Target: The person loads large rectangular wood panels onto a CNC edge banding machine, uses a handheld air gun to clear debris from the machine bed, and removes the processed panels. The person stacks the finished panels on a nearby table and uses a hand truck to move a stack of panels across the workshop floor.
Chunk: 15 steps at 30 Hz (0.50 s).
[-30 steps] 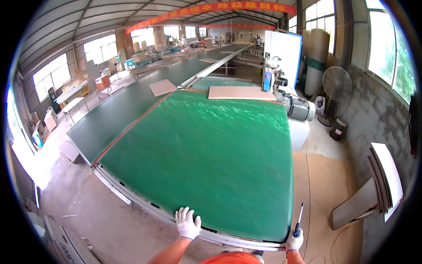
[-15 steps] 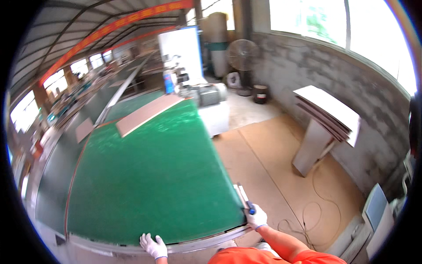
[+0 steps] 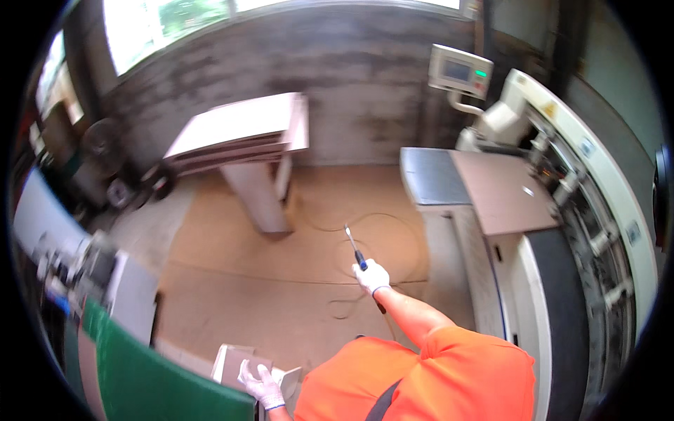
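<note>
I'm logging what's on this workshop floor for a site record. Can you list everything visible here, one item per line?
Screwdriver: one, blue handle with metal shaft, held up in the right hand.
Brown boards: a few, lower middle, under the left hand.
Green table: one, lower left corner.
Stacked boards on stand: one pile, pale brown, upper left by the wall.
Machine: one, white and black, right side, with a brown panel lying on it.
Control panel: one, white, on an arm above the machine.
Cable: one, thin, looped on the brown floor.
Fan: one, dark, far left.
Left hand: white glove, resting on the boards.
Right hand: white glove, gripping the screwdriver.
</note>
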{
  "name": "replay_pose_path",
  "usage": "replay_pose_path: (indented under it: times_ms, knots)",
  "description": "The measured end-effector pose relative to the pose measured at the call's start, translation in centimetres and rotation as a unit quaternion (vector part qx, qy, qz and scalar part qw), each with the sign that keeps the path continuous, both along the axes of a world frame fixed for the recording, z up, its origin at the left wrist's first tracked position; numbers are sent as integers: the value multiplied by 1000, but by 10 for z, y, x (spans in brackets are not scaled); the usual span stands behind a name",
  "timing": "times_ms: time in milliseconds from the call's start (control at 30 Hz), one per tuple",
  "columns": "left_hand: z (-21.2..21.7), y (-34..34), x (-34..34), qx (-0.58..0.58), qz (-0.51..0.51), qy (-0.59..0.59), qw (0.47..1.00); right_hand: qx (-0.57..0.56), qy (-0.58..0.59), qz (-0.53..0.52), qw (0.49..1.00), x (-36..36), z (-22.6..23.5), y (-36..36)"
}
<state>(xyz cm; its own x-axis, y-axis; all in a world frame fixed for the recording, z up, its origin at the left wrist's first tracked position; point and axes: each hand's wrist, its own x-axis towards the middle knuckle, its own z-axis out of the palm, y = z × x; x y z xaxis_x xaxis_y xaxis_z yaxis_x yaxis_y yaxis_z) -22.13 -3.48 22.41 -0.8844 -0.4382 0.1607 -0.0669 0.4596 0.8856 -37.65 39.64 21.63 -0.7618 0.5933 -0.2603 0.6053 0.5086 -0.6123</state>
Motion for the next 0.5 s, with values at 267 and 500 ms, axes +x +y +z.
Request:
replay_pose_path:
  times_ms: [267, 500]
  knots:
    - [-24, 205, -152, 30, -435, -142, 888, 38, 18, -450, 892, 205, -5, 214]
    - [-15, 401, -219, -44, -698, -231, 676, -47, 165, -694, 699, 357, -53, 209]
